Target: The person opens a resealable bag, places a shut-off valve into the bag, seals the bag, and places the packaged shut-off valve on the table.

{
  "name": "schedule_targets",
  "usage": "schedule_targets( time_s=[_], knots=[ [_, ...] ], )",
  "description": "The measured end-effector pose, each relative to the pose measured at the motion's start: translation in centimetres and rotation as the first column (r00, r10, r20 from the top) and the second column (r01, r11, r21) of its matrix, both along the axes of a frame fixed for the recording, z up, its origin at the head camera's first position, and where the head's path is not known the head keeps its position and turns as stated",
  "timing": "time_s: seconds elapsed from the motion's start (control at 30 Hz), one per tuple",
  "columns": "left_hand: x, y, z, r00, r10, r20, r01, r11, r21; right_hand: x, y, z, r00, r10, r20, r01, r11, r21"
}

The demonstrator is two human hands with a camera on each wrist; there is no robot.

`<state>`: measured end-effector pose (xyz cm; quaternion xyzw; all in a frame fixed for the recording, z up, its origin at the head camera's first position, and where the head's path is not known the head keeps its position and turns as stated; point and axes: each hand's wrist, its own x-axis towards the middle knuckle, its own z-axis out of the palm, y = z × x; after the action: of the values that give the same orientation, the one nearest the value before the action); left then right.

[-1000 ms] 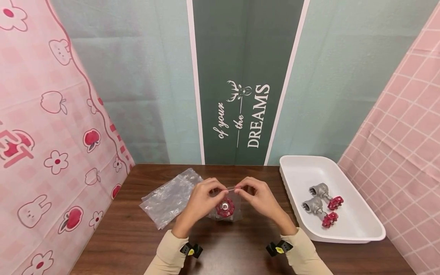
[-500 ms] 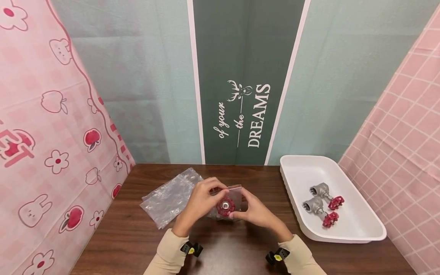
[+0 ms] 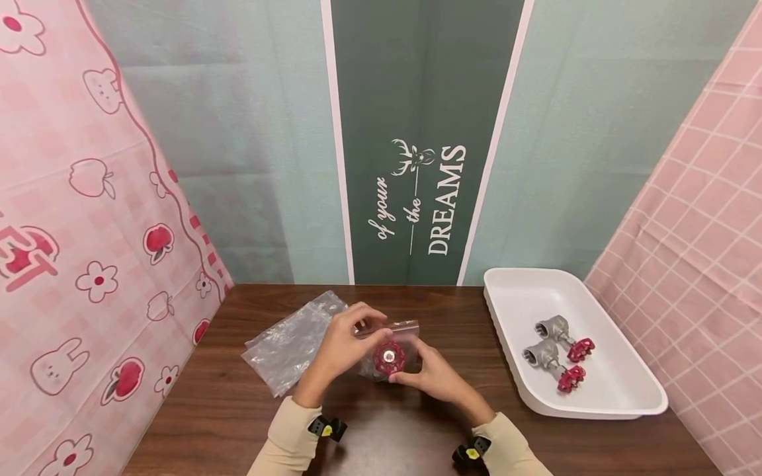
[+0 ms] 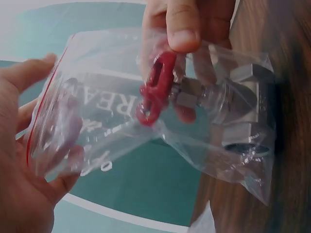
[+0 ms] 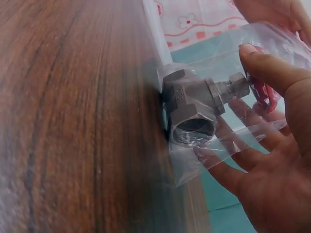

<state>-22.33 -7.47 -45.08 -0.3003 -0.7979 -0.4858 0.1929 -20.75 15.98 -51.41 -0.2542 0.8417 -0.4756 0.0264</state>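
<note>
A clear zip bag (image 4: pixel 112 141) with a red zip line stands on the table with a metal gate valve (image 5: pixel 192 99) inside, its red handwheel (image 3: pixel 389 357) upward. My right hand (image 3: pixel 437 373) grips the valve through the plastic, thumb on the handwheel and fingers behind it. At the bag's top left, my left hand (image 3: pixel 348 340) holds the zip edge loosely, its thumb near the red line and its fingers curled behind the plastic. Part of the bag's left side is hidden by the left hand in the head view.
Flat clear plastic bags (image 3: pixel 292 344) lie on the wooden table (image 3: pixel 393 443) to the left. At the right stands a white tray (image 3: pixel 619 383) holding two more valves (image 3: pixel 544 356) with red handwheels. Printed cloths hang at the back and both sides.
My right hand has left the zip edge and come down to the valve's handwheel. My left hand has stayed by the zip edge, shifting slightly left, with its fingers spread more.
</note>
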Motion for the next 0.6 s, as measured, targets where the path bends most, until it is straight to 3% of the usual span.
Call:
schedule_targets(
  time_s=[0.17,0.3,0.37,0.43,0.53,0.6],
  knots=[
    [-0.3,-1.3,-0.9,0.999,-0.007,0.041,0.003,0.995,0.097,-0.2,0.0,-0.2,1.0,-0.016,0.006,0.016,1.0,-0.021],
    [-0.2,-2.2,-2.1,0.982,-0.08,0.173,0.053,0.986,0.156,-0.4,-0.1,-0.2,0.999,-0.026,0.033,0.027,0.999,-0.037],
    [0.1,-2.6,-2.9,0.945,-0.14,0.294,0.092,0.981,0.172,-0.5,0.0,-0.3,0.998,-0.032,0.053,0.034,0.998,-0.046],
    [0.3,-2.7,-3.7,0.88,-0.206,0.428,0.137,0.973,0.186,-0.7,0.0,-0.3,0.997,-0.03,0.071,0.034,0.997,-0.063],
    [0.6,-2.6,-5.0,0.789,-0.208,0.579,0.156,0.978,0.139,-0.9,0.1,-0.6,0.996,-0.023,0.089,0.031,0.996,-0.087],
    [0.7,-2.4,-5.7,0.759,-0.206,0.618,0.177,0.978,0.108,-1.0,0.1,-0.7,0.995,-0.014,0.094,0.023,0.995,-0.097]
  ],
)
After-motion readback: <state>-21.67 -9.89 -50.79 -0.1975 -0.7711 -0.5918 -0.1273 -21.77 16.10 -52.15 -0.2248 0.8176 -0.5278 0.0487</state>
